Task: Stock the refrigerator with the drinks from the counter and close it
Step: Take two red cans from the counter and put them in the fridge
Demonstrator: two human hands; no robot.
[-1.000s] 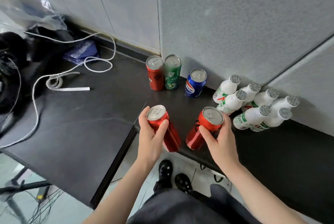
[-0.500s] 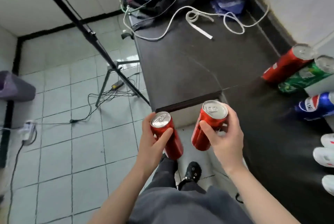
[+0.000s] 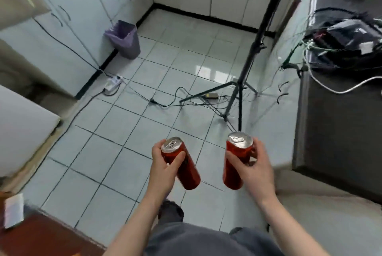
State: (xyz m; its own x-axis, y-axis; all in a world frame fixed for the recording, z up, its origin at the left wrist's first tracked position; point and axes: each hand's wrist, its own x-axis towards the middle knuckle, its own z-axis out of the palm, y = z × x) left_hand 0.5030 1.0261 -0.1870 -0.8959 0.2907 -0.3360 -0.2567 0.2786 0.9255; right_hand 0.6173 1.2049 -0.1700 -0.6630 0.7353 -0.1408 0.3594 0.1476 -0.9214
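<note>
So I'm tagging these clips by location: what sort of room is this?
Probably a small kitchen, rigged for recording: a dark counter along the right, white cabinets on the left wall, and a tripod with cables trailing across the tiled floor.

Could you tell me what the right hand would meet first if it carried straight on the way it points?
Likely the black tripod, straight ahead of the right hand and its red can; the dark counter lies off to the side. Depth is unclear: it might pass above the legs.
</note>
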